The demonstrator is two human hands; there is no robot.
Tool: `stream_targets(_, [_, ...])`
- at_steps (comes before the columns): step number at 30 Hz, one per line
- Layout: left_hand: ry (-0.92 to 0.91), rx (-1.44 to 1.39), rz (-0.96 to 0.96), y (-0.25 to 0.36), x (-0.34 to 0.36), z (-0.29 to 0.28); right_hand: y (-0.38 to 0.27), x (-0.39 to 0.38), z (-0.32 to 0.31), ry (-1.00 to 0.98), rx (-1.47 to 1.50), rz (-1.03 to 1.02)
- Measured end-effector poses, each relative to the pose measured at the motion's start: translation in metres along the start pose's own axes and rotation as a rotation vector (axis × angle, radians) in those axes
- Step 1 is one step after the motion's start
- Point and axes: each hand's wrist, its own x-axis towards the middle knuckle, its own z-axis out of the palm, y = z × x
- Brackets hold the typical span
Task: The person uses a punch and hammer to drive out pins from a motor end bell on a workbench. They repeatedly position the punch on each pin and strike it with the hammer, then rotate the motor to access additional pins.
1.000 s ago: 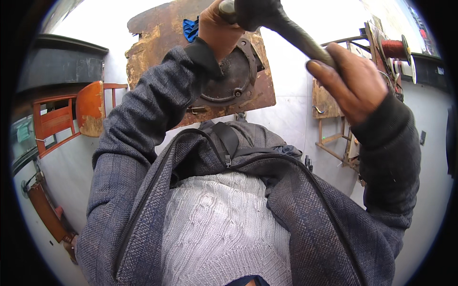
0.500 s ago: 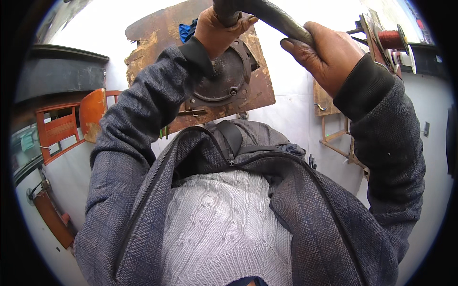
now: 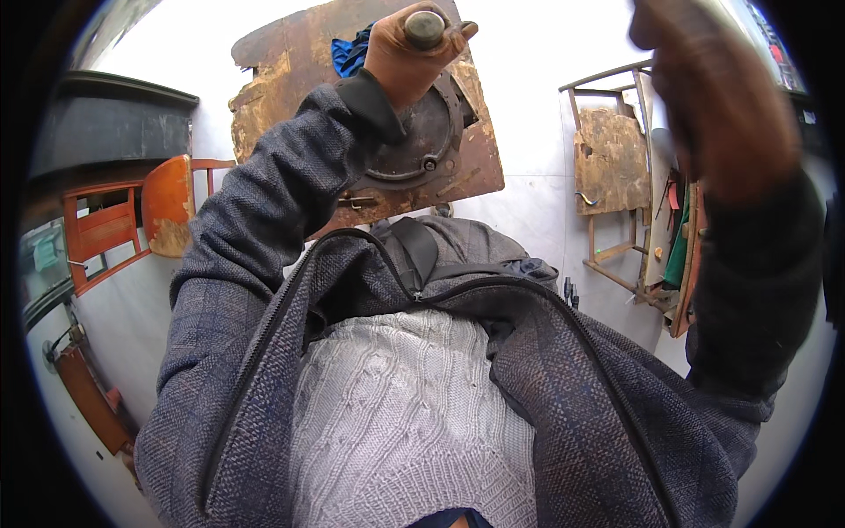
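Note:
My left hand (image 3: 400, 62) is closed around a thick, round metal bar (image 3: 424, 30), seen end-on with its blunt grey end toward me. The bar's far end is hidden behind the hand. Below it, a dark, round metal part (image 3: 409, 154) with a ring-shaped flange lies on a worn brown board (image 3: 475, 167). My right hand (image 3: 726, 97) is raised at the upper right, smeared by motion. Its fingers and anything they hold cannot be made out.
Blue cloth (image 3: 349, 55) lies on the board beside my left wrist. A wooden stool-like frame (image 3: 609, 158) stands to the right, and an orange wooden chair (image 3: 170, 207) to the left. A dark cabinet (image 3: 114, 132) is at the far left.
My right hand has swung up and to the right from near the bar. The hammer-like tool it gripped, whose head was over the bar, is out of sight. My left hand stays nearly in place.

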Motion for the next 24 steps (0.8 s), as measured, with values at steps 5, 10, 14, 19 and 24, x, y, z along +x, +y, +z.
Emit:
stream_targets(5, [-0.126,-0.24,-0.091,-0.028,-0.005,-0.004,0.004,0.002,0.054,0.157,-0.083,0.146])
stream_targets(10, [-0.58,0.047,0.156,-0.023,0.005,-0.014,0.011,-0.003,0.092,-0.11,-0.104,0.419])
stream_targets(14, [-0.627,-0.159,-0.203,0.007,0.022,-0.022,-0.008,-0.006,0.06,-0.043,-0.07,0.367])
stream_targets(19, [-0.393,-0.464,-0.085,0.013,0.028,-0.023,0.005,-0.001,0.063,-0.074,-0.155,0.44])
stream_targets(24, [-0.513,-0.252,-0.26,0.018,0.032,-0.037,0.037,0.006,0.08,-0.116,-0.06,0.583])
